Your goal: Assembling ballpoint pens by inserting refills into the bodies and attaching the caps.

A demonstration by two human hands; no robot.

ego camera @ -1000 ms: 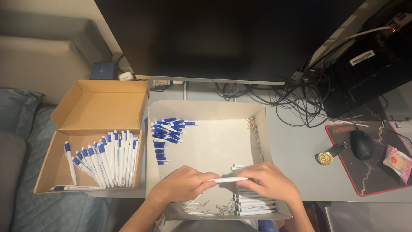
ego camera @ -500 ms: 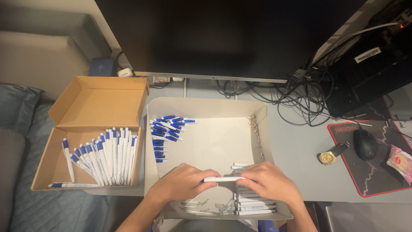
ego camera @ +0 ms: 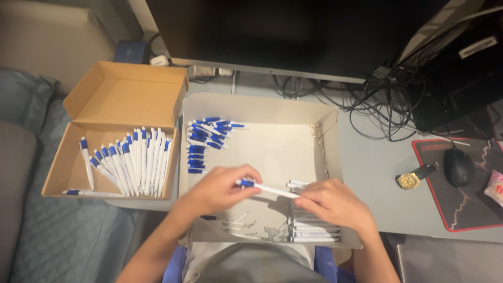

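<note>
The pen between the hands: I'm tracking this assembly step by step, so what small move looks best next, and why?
Probably press the blue cap fully home. The left hand pinches it at the end of the white barrel, which the right hand holds at its other end. Finished pens lie in the cardboard box to the left.

A grey bench (ego camera: 377, 173) carries the scene under dim, warm indoor light. A large dark monitor (ego camera: 283, 31) stands along its far edge, with a tangle of black cables (ego camera: 387, 105) beside it and a black computer case (ego camera: 461, 73) at the far right. A black mouse mat with a red border (ego camera: 461, 204) lies on the right. To the left sits a grey cushioned seat (ego camera: 15, 173) covered by a blue-grey quilted blanket (ego camera: 68, 236), in front of a beige wall (ego camera: 47, 36).
</note>
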